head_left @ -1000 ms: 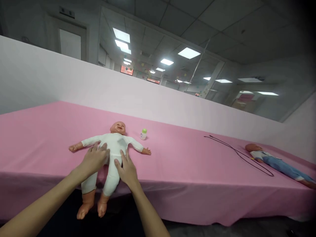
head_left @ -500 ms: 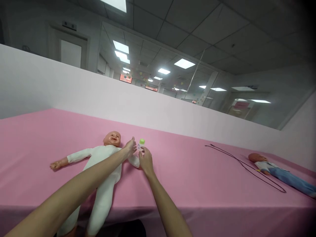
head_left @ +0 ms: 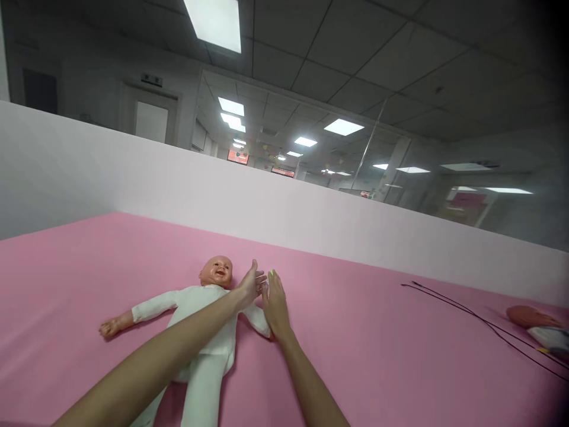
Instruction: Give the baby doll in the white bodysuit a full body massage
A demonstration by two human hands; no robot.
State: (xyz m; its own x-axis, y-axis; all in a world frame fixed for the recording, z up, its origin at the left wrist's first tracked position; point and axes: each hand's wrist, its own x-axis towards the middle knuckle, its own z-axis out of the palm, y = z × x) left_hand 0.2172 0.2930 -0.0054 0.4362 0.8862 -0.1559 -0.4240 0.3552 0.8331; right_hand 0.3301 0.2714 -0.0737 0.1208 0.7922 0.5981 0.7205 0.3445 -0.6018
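Observation:
A baby doll (head_left: 192, 301) in a white sleepsuit lies on its back, its head towards the far side of the pink-covered table (head_left: 355, 362). My left arm crosses above the doll's body. My left hand (head_left: 251, 286) and my right hand (head_left: 275, 305) meet just past the doll's raised arm. Between them, a small bottle (head_left: 265, 289) is mostly hidden, with a bit of its white body showing and its green cap (head_left: 271, 273) at my right fingertips. Both hands appear closed on it.
A black cord (head_left: 471, 314) lies on the pink cloth to the right. Beyond it, a second doll (head_left: 531, 317) is cut off by the right edge of the view. A white panel (head_left: 267, 225) runs along the table's far side, with a glass partition (head_left: 360, 148) behind it.
My hands have closed in around the small bottle, which is now largely covered. The view has tilted upward, so the doll sits lower in the frame and the second doll is partly cut off.

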